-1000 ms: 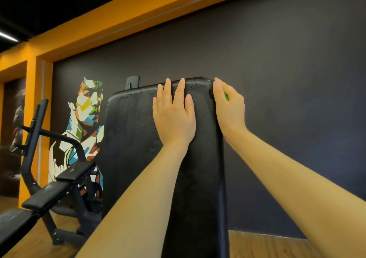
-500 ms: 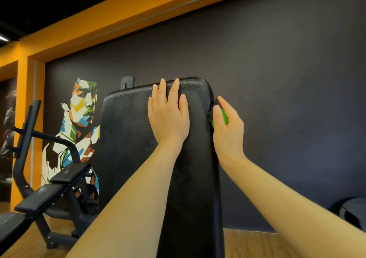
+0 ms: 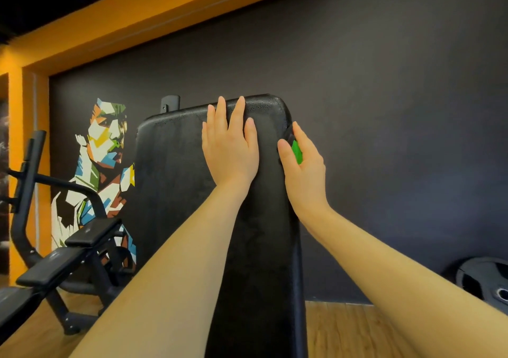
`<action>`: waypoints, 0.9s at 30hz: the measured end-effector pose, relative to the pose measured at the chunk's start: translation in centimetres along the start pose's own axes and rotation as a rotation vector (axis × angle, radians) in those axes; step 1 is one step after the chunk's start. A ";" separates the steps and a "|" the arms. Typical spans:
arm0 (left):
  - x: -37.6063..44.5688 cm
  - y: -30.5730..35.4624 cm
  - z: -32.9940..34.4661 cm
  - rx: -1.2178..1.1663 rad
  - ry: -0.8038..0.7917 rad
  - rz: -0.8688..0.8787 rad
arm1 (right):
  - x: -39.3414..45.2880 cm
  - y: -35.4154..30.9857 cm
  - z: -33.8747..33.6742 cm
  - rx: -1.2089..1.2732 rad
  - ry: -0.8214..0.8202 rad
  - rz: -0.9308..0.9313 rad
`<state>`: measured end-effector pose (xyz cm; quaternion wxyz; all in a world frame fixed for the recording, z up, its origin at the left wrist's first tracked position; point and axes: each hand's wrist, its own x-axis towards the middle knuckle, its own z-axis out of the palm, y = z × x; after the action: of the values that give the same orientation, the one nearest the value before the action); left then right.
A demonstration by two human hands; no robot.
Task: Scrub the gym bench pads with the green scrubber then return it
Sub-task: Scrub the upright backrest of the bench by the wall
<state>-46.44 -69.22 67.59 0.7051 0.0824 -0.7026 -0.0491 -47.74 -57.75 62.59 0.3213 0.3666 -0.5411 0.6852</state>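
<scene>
A tall black bench back pad (image 3: pixel 176 182) stands upright in front of me, its surface mottled and damp-looking. My left hand (image 3: pixel 229 149) lies flat on the pad near its top, fingers straight. My right hand (image 3: pixel 303 165) holds the green scrubber (image 3: pixel 297 151) between thumb and fingers against the pad's right side edge, a little below the top corner. Only a small strip of the scrubber shows between my thumb and fingers.
Another black bench (image 3: pixel 68 256) with a metal frame stands at the left on the wooden floor (image 3: pixel 343 330). A black weight plate (image 3: pixel 486 280) leans on the dark wall at the lower right. A painted mural (image 3: pixel 101 165) covers the wall behind the benches.
My right hand has slid the scrubber down the pad's right edge from the top corner. My left hand has stayed flat on the pad.
</scene>
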 end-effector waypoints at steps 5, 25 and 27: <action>0.2 -0.1 -0.2 0.011 -0.022 0.016 | -2.9 1.2 -0.4 -0.025 -0.023 0.016; -8.5 -1.7 -1.5 0.074 -0.107 0.126 | -4.9 1.9 -1.3 -0.040 -0.069 0.050; -8.6 -1.7 -1.4 0.076 -0.101 0.122 | -6.0 2.4 -1.4 -0.037 -0.063 0.061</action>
<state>-45.05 -69.25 58.87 0.6668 0.0636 -0.7424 0.0167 -46.80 -57.14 56.09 0.2899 0.3655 -0.5742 0.6728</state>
